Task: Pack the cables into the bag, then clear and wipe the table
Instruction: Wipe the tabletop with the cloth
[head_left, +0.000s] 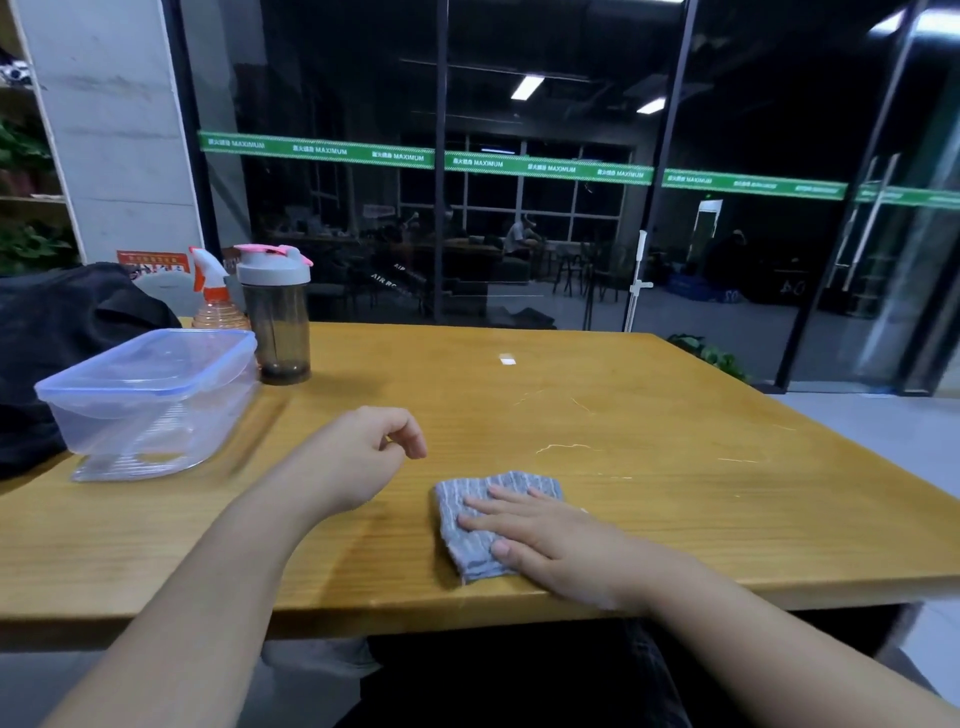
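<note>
Under right hand (545, 540), cloth (467, 525), seemingly near-to-far.

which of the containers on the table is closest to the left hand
The clear plastic box with the blue-rimmed lid, just left of the left hand. The shaker bottle and spray bottle stand further back.

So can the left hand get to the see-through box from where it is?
Probably yes. The left hand hovers loosely curled over the bare table, holding nothing, and the clear box sits just to its left with nothing between them. The right hand is busy pressing the cloth.
</note>
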